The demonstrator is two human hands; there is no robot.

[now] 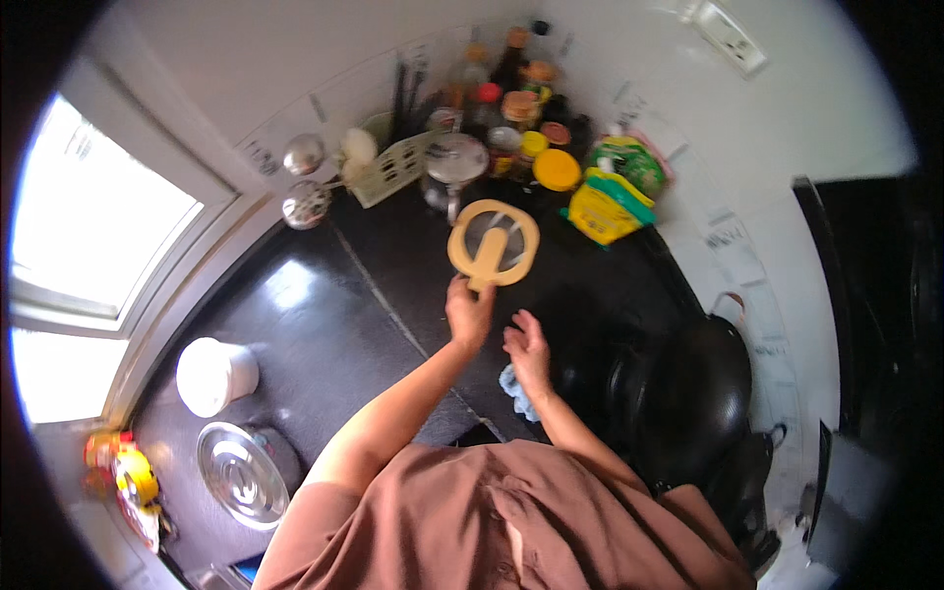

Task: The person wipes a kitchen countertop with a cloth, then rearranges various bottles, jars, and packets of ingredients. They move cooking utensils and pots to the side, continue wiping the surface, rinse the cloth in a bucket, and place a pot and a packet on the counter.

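My left hand [470, 313] grips the near edge of a pale yellow plastic lid or container [485, 273], which has a clear window and a yellow bar or handle across its middle. Whether a body hangs below that top cannot be told from above. To the right of it is my right hand [531, 358], holding nothing, its fingers apart and partly bent. A light blue cloth [514, 387] lies on the black countertop [383, 354] beneath my right wrist, partly covered by it.
Seasoning jars and bottles [557, 169], a lidded steel pot [456, 158] and a perforated utensil basket [394, 173] crowd the back corner. A yellow-green pouch [608, 206] stands beside them. Black woks [693, 398] are at right; a white tub [217, 376] and a steel-lidded pot [243, 476] at left.
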